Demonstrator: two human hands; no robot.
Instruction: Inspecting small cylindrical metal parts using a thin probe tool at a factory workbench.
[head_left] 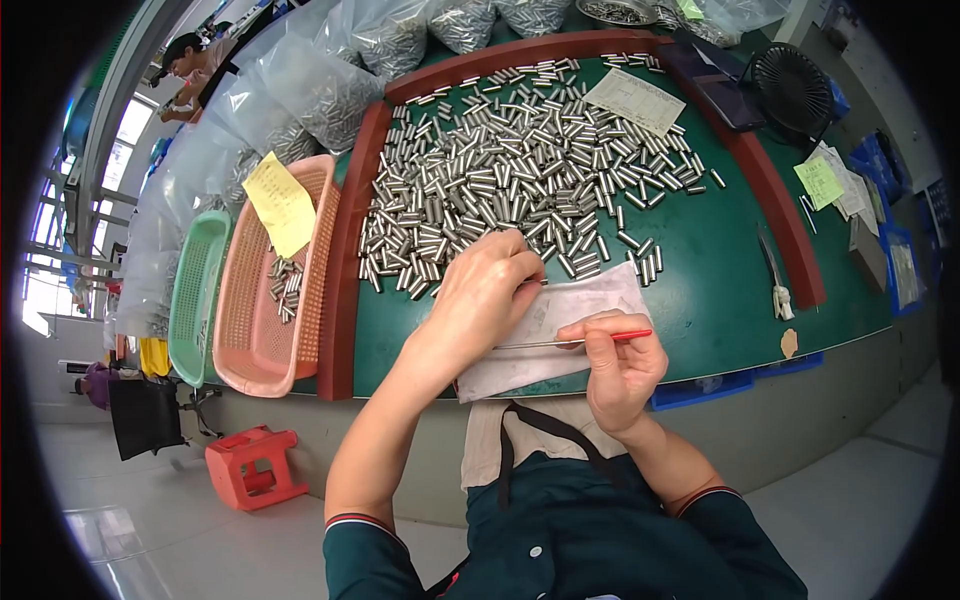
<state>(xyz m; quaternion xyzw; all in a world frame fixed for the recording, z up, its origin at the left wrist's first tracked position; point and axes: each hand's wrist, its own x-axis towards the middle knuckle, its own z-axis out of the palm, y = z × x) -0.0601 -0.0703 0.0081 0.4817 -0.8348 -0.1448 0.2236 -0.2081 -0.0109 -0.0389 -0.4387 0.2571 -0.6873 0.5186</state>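
My right hand [625, 372] pinches a thin metal tool with a red handle [636, 334]. Its slim shaft points left, over a greyish-white cloth [530, 370] at the table's near edge. My left hand [490, 285] lies across the far left part of that cloth, fingers curled and pressed together. Whatever the fingertips grip is hidden. Just beyond it spreads a big heap of short shiny metal pins [500, 170] on the green table [720, 270]. A written paper slip [636, 100] rests on the heap's far right.
Red-brown rails [345, 290] border the pins. To the left stand a pink basket [262, 345] with some pins and a yellow note, and a green basket [190, 330]. Filled plastic bags [390, 45] line the back. Tweezers [775, 280] and a black fan [790, 85] are right.
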